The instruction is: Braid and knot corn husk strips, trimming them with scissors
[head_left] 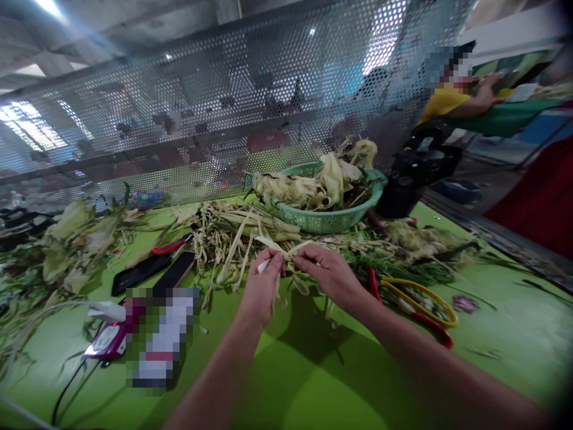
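Between my two hands, just above the green table, is a pale strip of corn husk with loose ends hanging down. My left hand pinches it between thumb and fingers. From the other side my right hand pinches the same husk, fingers curled and close to the left fingertips. Right behind the hands lies a heap of dried husk strips and stalks. Some of the husk is hidden by my fingers.
A green basket of husks stands behind the heap. Red-and-yellow-handled scissors lie right. Phones, a red-handled cutter and a magenta power strip lie left. A black machine is back right, beside a perforated metal screen. A person sits beyond.
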The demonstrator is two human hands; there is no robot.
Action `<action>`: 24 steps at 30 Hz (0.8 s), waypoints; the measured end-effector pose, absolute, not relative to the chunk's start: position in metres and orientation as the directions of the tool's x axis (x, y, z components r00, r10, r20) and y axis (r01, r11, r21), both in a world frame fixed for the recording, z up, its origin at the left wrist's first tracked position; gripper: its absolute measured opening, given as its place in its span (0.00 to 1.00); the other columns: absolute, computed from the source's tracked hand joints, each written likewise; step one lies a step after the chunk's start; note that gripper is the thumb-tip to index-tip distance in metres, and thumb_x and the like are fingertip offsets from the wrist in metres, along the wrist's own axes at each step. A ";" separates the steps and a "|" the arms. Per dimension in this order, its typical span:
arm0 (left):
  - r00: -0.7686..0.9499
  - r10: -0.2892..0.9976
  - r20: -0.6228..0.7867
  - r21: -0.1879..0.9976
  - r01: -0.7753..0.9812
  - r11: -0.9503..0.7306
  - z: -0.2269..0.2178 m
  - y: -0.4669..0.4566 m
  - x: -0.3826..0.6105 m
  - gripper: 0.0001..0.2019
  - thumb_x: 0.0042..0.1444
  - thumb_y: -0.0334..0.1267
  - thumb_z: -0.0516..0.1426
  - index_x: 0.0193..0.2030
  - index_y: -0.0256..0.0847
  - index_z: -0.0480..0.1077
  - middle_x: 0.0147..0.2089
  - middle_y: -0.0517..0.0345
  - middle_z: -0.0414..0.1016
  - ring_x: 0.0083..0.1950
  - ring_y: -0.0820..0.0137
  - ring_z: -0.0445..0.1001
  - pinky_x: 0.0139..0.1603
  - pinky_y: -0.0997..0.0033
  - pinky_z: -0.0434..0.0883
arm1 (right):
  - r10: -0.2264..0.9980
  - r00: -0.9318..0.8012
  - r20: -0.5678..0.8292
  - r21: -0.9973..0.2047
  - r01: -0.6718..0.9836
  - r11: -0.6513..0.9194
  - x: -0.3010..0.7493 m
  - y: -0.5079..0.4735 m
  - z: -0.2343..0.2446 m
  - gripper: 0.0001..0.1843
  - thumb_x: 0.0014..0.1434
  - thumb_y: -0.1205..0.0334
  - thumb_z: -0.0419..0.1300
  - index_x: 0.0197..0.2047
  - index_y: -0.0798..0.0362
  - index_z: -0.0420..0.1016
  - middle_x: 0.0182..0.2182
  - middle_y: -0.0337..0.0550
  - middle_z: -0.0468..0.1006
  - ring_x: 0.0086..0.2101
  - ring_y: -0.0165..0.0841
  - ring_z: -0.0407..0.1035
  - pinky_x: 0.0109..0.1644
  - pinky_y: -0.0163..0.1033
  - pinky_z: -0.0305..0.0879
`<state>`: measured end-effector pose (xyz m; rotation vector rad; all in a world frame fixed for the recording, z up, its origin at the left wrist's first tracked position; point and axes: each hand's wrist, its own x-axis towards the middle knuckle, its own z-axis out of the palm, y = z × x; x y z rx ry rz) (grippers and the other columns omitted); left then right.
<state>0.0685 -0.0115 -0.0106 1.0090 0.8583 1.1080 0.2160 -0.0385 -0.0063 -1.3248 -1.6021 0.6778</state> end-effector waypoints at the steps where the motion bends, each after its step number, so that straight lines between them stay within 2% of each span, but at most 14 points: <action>1: 0.248 0.967 -0.059 0.935 -0.326 0.140 -0.010 -0.011 0.069 0.12 0.46 0.44 0.63 0.29 0.39 0.67 0.24 0.64 0.64 0.26 0.78 0.62 0.29 0.78 0.61 | 0.952 0.006 0.305 -0.856 0.439 0.271 0.217 -0.038 -0.006 0.13 0.60 0.56 0.55 0.28 0.52 0.73 0.25 0.37 0.69 0.29 0.31 0.63 0.33 0.35 0.57; 6: 0.320 0.945 -0.071 0.909 -0.369 0.193 -0.010 -0.008 0.067 0.14 0.45 0.44 0.64 0.30 0.38 0.66 0.23 0.65 0.63 0.25 0.79 0.61 0.28 0.79 0.61 | 0.965 0.053 0.258 -0.918 0.324 0.228 0.218 -0.036 -0.006 0.14 0.56 0.54 0.58 0.26 0.54 0.73 0.22 0.36 0.69 0.27 0.30 0.62 0.32 0.35 0.57; 10: 0.385 0.921 -0.057 0.946 -0.274 0.173 -0.009 -0.007 0.063 0.13 0.48 0.45 0.62 0.33 0.38 0.68 0.24 0.64 0.65 0.25 0.79 0.62 0.28 0.79 0.60 | 0.993 0.035 0.113 -0.993 0.028 0.113 0.218 -0.034 -0.006 0.13 0.53 0.52 0.62 0.32 0.54 0.76 0.27 0.38 0.74 0.29 0.31 0.66 0.35 0.36 0.61; 13: 0.438 0.898 -0.038 0.970 -0.199 0.138 -0.008 -0.010 0.062 0.12 0.51 0.45 0.60 0.36 0.38 0.70 0.27 0.62 0.69 0.29 0.77 0.66 0.32 0.77 0.63 | 0.995 0.068 0.067 -0.987 -0.143 0.076 0.218 -0.035 -0.006 0.13 0.50 0.52 0.64 0.34 0.54 0.76 0.29 0.40 0.76 0.30 0.31 0.68 0.37 0.38 0.64; 17: 0.484 0.873 -0.069 0.968 -0.180 0.176 -0.011 -0.011 0.063 0.14 0.53 0.48 0.58 0.37 0.39 0.71 0.29 0.60 0.71 0.31 0.73 0.68 0.37 0.72 0.65 | 0.985 0.125 0.117 -0.985 -0.109 0.131 0.219 -0.035 -0.006 0.14 0.46 0.52 0.67 0.29 0.55 0.75 0.26 0.38 0.75 0.29 0.31 0.67 0.37 0.38 0.64; 21: 0.453 0.892 -0.001 0.989 -0.129 0.067 -0.015 -0.010 0.064 0.14 0.53 0.49 0.58 0.33 0.39 0.69 0.24 0.64 0.63 0.26 0.77 0.61 0.32 0.76 0.62 | 0.977 0.151 0.152 -0.985 -0.052 0.162 0.218 -0.034 -0.007 0.16 0.47 0.51 0.66 0.29 0.56 0.75 0.25 0.38 0.73 0.29 0.31 0.66 0.37 0.37 0.62; 24: 0.503 0.863 0.056 0.994 -0.109 -0.001 -0.012 -0.012 0.065 0.12 0.54 0.48 0.57 0.35 0.40 0.69 0.26 0.64 0.62 0.28 0.77 0.60 0.31 0.77 0.61 | 0.967 0.188 0.172 -0.984 -0.008 0.177 0.218 -0.035 -0.007 0.15 0.47 0.51 0.65 0.26 0.56 0.73 0.23 0.36 0.70 0.27 0.29 0.63 0.34 0.36 0.60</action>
